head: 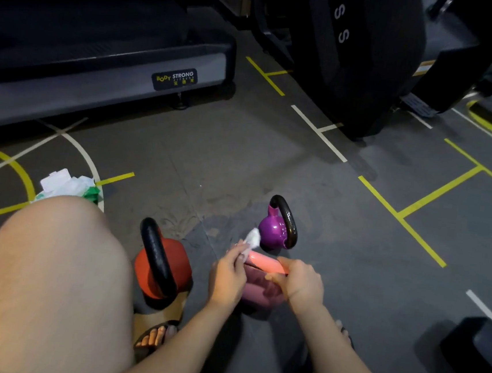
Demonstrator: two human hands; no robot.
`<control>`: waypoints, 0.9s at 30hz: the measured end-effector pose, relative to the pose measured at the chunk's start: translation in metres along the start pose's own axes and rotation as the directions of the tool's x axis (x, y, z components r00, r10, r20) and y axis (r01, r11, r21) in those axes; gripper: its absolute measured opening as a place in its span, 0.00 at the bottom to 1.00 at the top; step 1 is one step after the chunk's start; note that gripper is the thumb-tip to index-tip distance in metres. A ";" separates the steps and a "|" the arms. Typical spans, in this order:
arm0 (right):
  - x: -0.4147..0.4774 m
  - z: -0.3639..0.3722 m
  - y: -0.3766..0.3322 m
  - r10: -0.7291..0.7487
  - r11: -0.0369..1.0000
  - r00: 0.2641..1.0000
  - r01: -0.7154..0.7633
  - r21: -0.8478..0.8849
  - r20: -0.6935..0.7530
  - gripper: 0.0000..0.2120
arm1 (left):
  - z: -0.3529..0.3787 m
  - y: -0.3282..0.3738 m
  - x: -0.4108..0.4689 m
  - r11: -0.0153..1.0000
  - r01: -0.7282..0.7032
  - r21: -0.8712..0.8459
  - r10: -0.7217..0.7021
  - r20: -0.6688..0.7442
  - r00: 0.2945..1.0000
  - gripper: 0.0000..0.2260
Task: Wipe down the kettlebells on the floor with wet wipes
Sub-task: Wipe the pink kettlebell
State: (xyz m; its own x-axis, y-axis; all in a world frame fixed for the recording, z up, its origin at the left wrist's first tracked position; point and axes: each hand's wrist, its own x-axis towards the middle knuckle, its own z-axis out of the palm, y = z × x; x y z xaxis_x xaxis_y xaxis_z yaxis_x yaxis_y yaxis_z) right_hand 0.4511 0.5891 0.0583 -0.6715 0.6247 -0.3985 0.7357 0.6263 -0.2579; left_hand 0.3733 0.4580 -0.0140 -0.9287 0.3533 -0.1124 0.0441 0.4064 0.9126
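Down on the floor (271, 164), three kettlebells in a cluster, and the pink kettlebell (255, 292) is the one being worked; the right hand (301, 285) is curled round the right end of its pink handle (264, 263), steadying it; the left hand (227, 274) pinches a crumpled wet wipe (253, 237) against the handle's other end; that reads as a handle wipe, mid-job. The red kettlebell (162, 265) stands just beside it on the left, the purple kettlebell (275, 229) just beyond; neither shows whether it has been cleaned. The wipes packet (64, 184) lies well apart, past the knee; my read is one bell under way, with its body and perhaps two more to go.
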 end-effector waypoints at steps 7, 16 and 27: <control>-0.004 0.010 0.003 -0.081 0.996 0.995 0.080 -0.030 -0.054 0.26 | -0.012 0.006 0.000 0.972 -0.077 0.221 0.067 0.054 0.996 0.15; -0.006 0.020 0.013 -0.152 0.985 0.986 0.156 0.074 -0.061 0.32 | -0.003 0.020 -0.022 0.891 -0.350 0.288 0.251 0.330 0.910 0.24; -0.026 0.042 0.022 -0.323 0.903 0.905 0.382 0.197 -0.276 0.35 | -0.001 0.042 -0.031 0.935 -0.310 0.173 0.190 0.492 0.849 0.45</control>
State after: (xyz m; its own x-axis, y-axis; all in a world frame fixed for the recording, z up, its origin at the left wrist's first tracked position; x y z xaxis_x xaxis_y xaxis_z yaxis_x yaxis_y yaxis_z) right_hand 0.4881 0.5670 0.0256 -0.8697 0.4924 -0.0344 0.4252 0.7120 -0.5588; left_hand 0.4033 0.4637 0.0282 -0.5993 0.7922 -0.1153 0.3926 0.4164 0.8200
